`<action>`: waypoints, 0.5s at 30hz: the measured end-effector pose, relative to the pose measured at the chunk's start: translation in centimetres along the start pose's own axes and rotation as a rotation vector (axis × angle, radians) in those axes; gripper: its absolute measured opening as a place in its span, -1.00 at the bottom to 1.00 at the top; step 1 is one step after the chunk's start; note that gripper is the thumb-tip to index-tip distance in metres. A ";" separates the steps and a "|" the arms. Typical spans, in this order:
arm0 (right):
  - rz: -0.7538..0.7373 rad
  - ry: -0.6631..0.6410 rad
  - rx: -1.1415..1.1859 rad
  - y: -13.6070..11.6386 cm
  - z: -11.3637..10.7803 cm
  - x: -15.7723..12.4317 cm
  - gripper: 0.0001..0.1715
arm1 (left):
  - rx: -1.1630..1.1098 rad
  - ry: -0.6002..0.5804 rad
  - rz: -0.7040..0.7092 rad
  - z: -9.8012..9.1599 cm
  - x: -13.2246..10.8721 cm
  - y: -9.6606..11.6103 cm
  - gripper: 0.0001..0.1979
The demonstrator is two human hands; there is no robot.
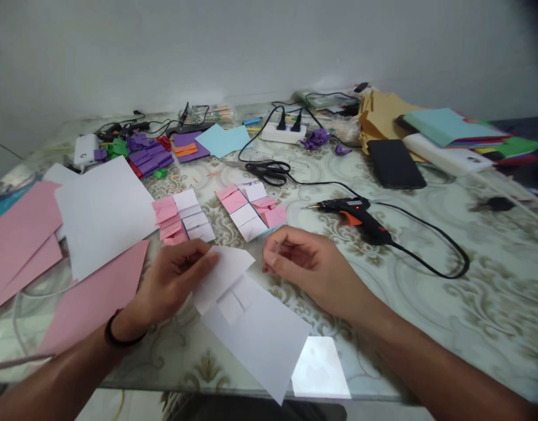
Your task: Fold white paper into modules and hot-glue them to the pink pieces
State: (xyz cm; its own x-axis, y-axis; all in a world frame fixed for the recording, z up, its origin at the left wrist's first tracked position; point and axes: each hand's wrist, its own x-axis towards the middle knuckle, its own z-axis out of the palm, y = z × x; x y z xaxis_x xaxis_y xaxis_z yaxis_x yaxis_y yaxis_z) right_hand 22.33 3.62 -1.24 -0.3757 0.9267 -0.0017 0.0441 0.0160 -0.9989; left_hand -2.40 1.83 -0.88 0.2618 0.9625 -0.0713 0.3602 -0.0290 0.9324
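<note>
Your two hands work a folded white paper at the bottom centre of the frame.

Your left hand (pixel 175 280) is pinched on the white paper (pixel 251 327), fingers pressing its folded upper flap, while the long sheet runs down toward the near edge of the glass-topped surface (pixel 448 327). Your right hand (pixel 304 263) rests just beside the flap with fingers curled loosely together, gripping nothing that can be seen. Left of the hands lie pink sheets (pixel 93 298) and a large white sheet (pixel 104 213). Just beyond the hands sit two pink-and-white folded pieces (pixel 183 217) (pixel 251 211). To the right centre lies a black glue gun (pixel 354 215), its cord looping away. Farther back are scissors (pixel 269 171), purple folded scraps (pixel 148 155), a power strip (pixel 283 133) and a dark phone (pixel 395 164).
</note>
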 end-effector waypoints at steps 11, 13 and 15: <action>0.308 -0.134 0.059 1.0 1.5 -0.2 -0.75 | -0.208 -0.247 -0.260 1.4 -0.1 -0.5 -0.65; 0.295 -0.115 0.059 1.2 1.4 -0.1 -0.73 | -0.157 -0.210 -0.253 1.3 -0.1 -0.6 -0.66; 0.277 -0.102 0.045 1.3 1.3 -0.1 -0.71 | -0.090 -0.159 -0.220 1.2 -0.1 -0.6 -0.66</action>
State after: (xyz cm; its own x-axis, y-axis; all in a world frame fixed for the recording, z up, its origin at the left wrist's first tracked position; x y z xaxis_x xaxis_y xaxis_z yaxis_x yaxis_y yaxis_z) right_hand 21.21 3.08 -2.60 -0.4459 0.8510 -0.2773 0.1175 -0.2515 -0.9607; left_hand -1.58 1.47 -1.84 0.3257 0.8886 -0.3231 0.3447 0.2067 0.9157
